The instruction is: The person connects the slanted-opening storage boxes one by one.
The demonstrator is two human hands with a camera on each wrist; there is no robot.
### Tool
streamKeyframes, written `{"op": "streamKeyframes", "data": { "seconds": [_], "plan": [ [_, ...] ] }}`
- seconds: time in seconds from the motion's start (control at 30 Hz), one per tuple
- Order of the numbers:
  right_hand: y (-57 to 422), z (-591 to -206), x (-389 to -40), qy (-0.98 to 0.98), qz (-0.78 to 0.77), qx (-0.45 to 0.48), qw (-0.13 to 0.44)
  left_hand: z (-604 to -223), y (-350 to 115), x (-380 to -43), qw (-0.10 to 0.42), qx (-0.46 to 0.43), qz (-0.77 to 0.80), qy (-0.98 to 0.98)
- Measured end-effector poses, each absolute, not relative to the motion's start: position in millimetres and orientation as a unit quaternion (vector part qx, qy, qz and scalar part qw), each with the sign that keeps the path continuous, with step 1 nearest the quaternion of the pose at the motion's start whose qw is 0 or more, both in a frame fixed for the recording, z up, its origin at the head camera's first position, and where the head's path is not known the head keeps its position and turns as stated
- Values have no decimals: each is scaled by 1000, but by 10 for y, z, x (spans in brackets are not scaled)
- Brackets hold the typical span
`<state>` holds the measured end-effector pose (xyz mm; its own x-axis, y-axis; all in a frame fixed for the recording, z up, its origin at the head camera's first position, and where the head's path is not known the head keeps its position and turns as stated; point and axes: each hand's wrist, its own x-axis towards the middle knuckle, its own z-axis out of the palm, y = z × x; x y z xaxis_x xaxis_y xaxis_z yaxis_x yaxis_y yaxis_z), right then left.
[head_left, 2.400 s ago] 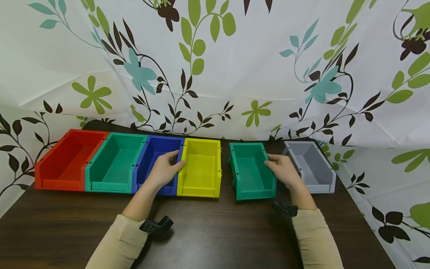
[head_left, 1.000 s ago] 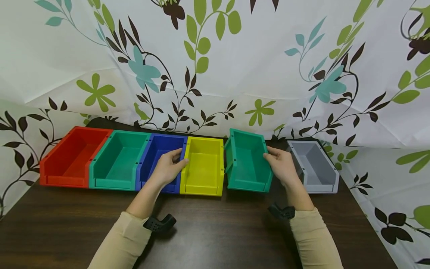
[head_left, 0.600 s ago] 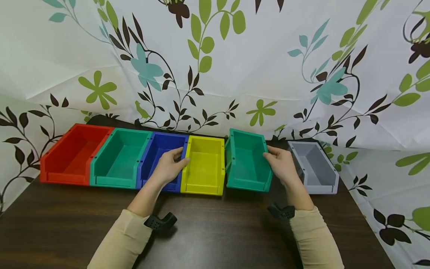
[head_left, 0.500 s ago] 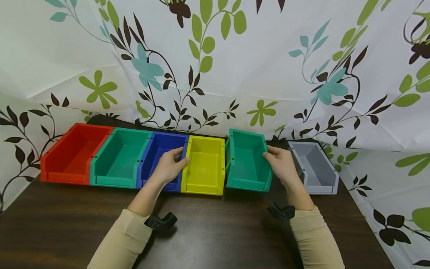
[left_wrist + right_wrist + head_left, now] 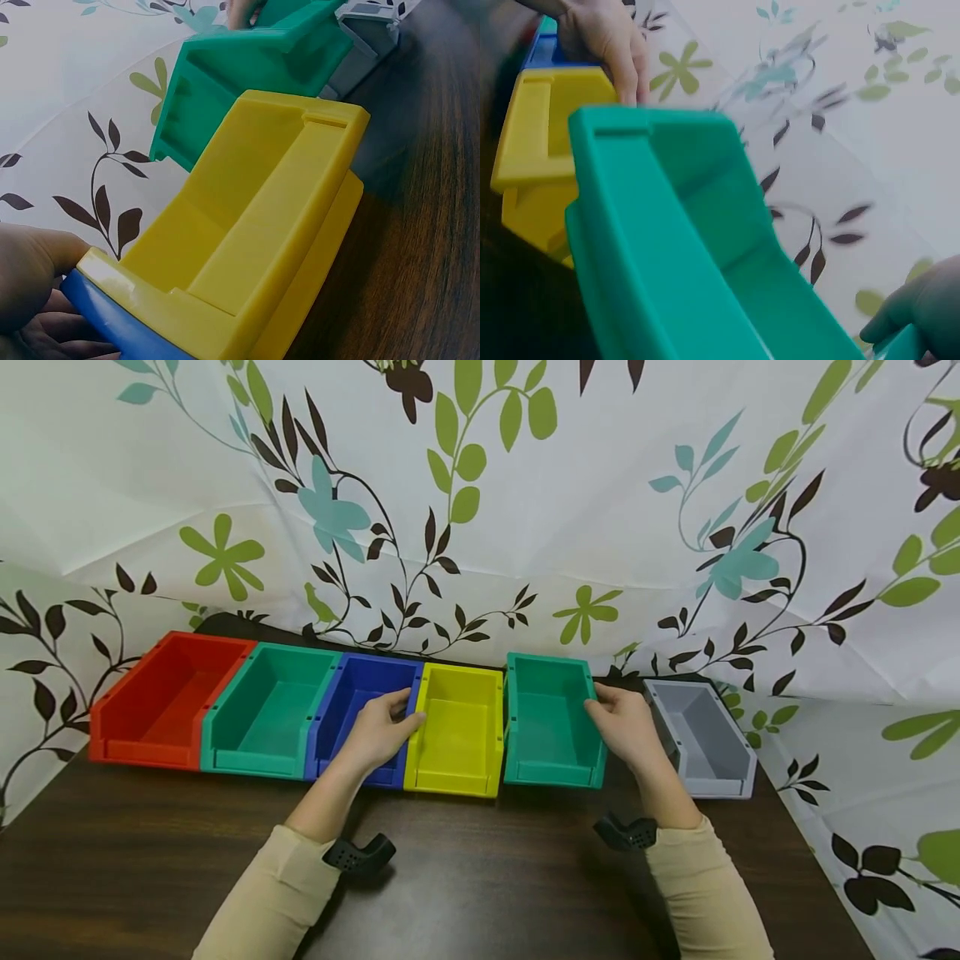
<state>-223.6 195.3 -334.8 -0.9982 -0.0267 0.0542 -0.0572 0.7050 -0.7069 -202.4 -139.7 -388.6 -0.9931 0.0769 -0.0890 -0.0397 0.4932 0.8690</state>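
Observation:
My left hand point(image 5: 373, 732) pinches the adjoining side walls of the blue bin point(image 5: 351, 687) and the yellow bin point(image 5: 453, 735), thumb over the yellow rim. With my right hand point(image 5: 628, 722) I grip the right side wall of a green bin point(image 5: 551, 718), thumb inside it. This green bin appears slightly raised off the table and stands close beside the yellow bin's right side. In the left wrist view the green bin point(image 5: 225, 90) sits behind the yellow bin point(image 5: 262, 217). The fingers of my right hand outside the green wall are mostly hidden.
Left of the blue bin, a second green bin point(image 5: 273, 714) and a red bin point(image 5: 168, 702) continue the row. A grey bin point(image 5: 701, 731) stands apart on the right. Behind the dark wooden table point(image 5: 480, 877) hangs a leaf-patterned cloth point(image 5: 517, 502).
My right hand has brought the green bin left and back, up against the yellow bin. Its tilt has lessened, and it sits straighter now. The left hand has kept its hold.

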Motion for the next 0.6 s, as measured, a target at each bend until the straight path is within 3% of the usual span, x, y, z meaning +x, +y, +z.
{"op": "streamKeyframes", "data": {
  "seconds": [0.33, 0.6],
  "plan": [
    [1974, -3345, -2243, -942, 331, 47, 1, -3884, -1393, -2039, 53, 8, 496, 867],
    [1838, -3301, -2231, -948, 280, 126, 86, -3897, -1401, -2035, 57, 2, 498, 865]
  ]
}}
